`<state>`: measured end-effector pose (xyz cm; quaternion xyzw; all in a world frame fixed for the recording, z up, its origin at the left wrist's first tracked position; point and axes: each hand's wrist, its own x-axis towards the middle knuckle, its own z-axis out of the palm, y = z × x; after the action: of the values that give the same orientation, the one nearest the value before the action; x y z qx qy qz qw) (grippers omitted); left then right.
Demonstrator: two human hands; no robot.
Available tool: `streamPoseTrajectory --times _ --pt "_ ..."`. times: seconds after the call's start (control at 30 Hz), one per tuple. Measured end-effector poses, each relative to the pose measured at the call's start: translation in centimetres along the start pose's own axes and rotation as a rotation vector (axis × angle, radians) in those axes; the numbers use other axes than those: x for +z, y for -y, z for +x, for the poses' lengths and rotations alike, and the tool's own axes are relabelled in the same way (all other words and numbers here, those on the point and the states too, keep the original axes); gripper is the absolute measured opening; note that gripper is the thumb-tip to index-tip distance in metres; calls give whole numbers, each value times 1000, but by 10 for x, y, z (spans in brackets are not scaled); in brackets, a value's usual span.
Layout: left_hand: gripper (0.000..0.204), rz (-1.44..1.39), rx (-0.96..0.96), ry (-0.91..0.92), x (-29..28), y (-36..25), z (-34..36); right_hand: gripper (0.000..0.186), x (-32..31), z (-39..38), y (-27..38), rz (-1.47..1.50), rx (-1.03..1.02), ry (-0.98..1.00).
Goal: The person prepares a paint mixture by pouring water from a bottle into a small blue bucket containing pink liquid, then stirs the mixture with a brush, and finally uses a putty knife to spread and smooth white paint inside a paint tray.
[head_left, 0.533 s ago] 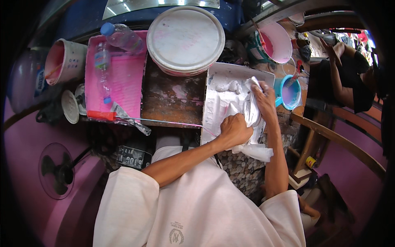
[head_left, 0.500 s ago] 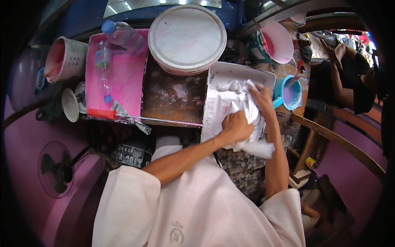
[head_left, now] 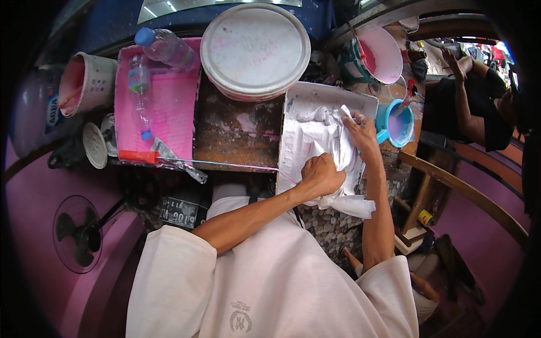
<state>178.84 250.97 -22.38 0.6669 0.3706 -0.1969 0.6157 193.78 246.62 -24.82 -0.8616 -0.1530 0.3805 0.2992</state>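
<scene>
My left hand [head_left: 323,173] is closed in a fist around a white plastic bag. The bag's pointed end pokes out above the fist, and its bunched, translucent tail [head_left: 355,207] hangs out below, over the near edge of a white tray [head_left: 290,121]. My right hand [head_left: 362,134] is at the tray's right side, fingers bent against a thin, white, paste-smeared strip [head_left: 345,125]; its kind is unclear. Thick white paste [head_left: 318,115] lies in ridges and lumps in the tray. A thin pink-and-white cord [head_left: 236,167] runs from the left to the tray.
A large lidded white bucket [head_left: 255,50] stands beyond the tray. On the left are a pink tray [head_left: 172,104], plastic bottles [head_left: 169,48], a red-handled tool [head_left: 138,157] and a scraper [head_left: 172,155]. At right stand a blue cup [head_left: 399,124] and a pink-stained bucket [head_left: 383,56]. Another person [head_left: 473,107] sits far right.
My right hand has shifted slightly right and is less blurred. The bag's tail, smeared by motion before, now hangs still. My left fist has barely moved.
</scene>
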Motion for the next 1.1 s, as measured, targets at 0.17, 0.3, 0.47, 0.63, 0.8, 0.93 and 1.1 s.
streamPoseTrajectory --times 0.17,0.3,0.47,0.63,0.8,0.93,1.1 --pt "45 -56 19 -92 -9 1 7 27 9 13 21 111 -1 83" --pt "49 -135 -165 35 -13 5 36 38 26 48 -29 -310 -29 -95" --pt "48 -117 -116 28 -5 11 32 34 16 41 -26 -338 36 -120" --pt "51 -129 -132 74 0 10 19 31 12 31 -14 -146 24 -39" --pt "52 -252 -190 42 -9 12 31 31 25 46 -25 -214 20 -50" --pt "54 -270 -231 62 -2 12 35 32 20 43 -28 -331 -15 -169" --pt "53 -250 -196 58 12 9 32 32 4 37 -36 -510 -60 -240"
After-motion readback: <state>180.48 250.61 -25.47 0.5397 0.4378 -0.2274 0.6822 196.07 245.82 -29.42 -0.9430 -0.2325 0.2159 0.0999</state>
